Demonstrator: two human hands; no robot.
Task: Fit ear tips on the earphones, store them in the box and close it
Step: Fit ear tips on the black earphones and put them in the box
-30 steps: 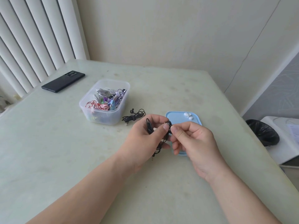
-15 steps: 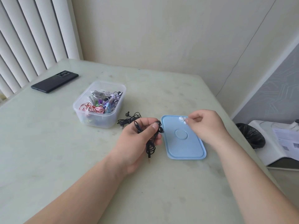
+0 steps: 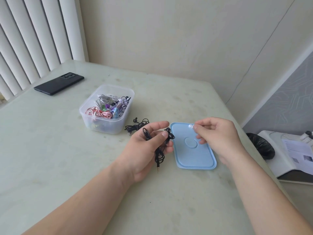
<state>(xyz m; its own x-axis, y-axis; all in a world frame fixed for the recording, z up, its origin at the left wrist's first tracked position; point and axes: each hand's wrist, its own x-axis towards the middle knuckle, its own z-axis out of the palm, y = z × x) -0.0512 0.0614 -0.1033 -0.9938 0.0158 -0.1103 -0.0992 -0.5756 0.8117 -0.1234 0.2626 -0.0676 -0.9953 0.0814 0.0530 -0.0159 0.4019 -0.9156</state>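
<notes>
A cream wall (image 3: 169, 39) closed the far side of the room, with white vertical blinds (image 3: 33, 39) far to the left of both hands and a grey patterned panel (image 3: 291, 102) beyond and to the right of the right grip (image 3: 218, 138). The desk (image 3: 50, 158) was pale green stone, mottled and faintly stained, and it carried everything. Off its edge, right of the right grip, sat a white machine (image 3: 279, 160) with a printed sheet (image 3: 298, 155) on top, and a black bin bag (image 3: 260, 146) lay between that machine and the grip.

The clear box (image 3: 105, 126) stood open beyond and to the left of the left grip (image 3: 144, 150), holding a heap of coloured earphones. Its blue lid (image 3: 194, 156) lay flat on the desk between the two grips, partly under the right one. A black phone (image 3: 59, 83) lay well beyond the left grip, near the blinds.

The left grip was clamped on a black pair of earphones (image 3: 170, 135), thumb pinching the buds, the cable bundled through the palm and the jack plug (image 3: 158, 168) hanging just below. A second tangle of black earphones (image 3: 137, 126) lay loose just beyond that grip, near the box. The right grip was pinched on a small white ear tip (image 3: 190, 126) at the lid's far edge, apart from the buds.
</notes>
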